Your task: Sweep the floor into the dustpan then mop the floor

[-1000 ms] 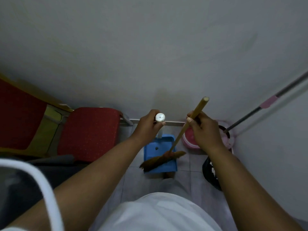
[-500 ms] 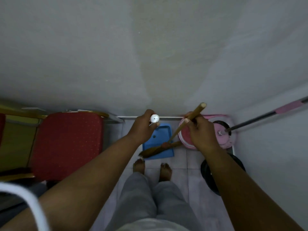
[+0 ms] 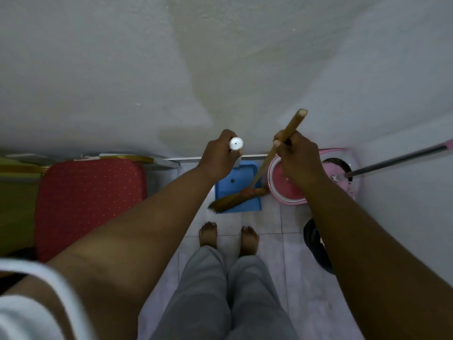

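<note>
A blue dustpan (image 3: 235, 185) stands on the tiled floor against the wall, just ahead of my bare feet. My left hand (image 3: 219, 157) grips the white top of its upright handle (image 3: 236, 143). My right hand (image 3: 297, 158) grips the wooden broom handle (image 3: 291, 126) near its upper end. The broom's brown bristles (image 3: 226, 201) lie across the dustpan's front part, spilling over its left edge. A mop handle (image 3: 397, 159) with a pink grip leans from the right into a pink mop bucket (image 3: 289, 190).
A red cushioned chair (image 3: 88, 200) stands close on the left with a yellow-green frame beside it. A dark bin (image 3: 316, 244) sits on the floor at the right, partly behind my right arm. Grey walls (image 3: 220, 69) close off the front and right.
My view tipped down, so my feet and legs came into sight. The broom head slid further onto the dustpan. Both hands kept their grips.
</note>
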`<state>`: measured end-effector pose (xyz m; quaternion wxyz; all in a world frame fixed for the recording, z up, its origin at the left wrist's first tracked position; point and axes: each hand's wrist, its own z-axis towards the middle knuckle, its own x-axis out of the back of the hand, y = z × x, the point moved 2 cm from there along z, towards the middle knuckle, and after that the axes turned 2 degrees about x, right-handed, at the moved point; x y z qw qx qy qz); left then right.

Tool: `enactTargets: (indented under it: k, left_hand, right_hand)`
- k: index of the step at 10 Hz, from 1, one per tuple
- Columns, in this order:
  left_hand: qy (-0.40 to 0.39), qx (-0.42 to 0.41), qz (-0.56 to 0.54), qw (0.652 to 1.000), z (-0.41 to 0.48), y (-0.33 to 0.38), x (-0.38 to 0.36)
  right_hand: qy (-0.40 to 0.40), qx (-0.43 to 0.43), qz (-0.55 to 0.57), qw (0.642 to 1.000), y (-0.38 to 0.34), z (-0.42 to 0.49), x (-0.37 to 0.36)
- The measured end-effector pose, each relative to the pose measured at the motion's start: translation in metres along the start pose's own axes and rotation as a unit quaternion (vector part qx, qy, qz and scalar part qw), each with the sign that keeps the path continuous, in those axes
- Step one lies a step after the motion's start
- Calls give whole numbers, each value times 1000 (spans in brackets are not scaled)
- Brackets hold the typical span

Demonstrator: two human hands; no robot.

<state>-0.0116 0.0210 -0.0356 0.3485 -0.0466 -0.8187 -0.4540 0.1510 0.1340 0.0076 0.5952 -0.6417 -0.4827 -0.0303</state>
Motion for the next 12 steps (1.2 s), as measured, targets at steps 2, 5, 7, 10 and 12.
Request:
enactTargets:
  k: [2, 5, 7, 10, 12]
  left_hand:
    - [10, 7, 0, 1000, 33, 5, 6]
    - [83, 23, -5, 996, 47, 7, 5]
    - [145, 26, -17, 989, 47, 6, 7]
    - [170, 41, -26, 984, 41, 3, 7]
    - [148, 57, -22, 987, 29, -1, 11]
  right_hand:
    - [-8, 9, -15, 1000, -2, 32, -12]
    - [-7, 20, -49, 999, -4, 58, -30]
    - [-2, 19, -70, 997, -6, 67, -46]
    - [-17, 3, -113, 993, -7, 72, -56]
    - [-19, -32, -84, 996, 0, 42, -54]
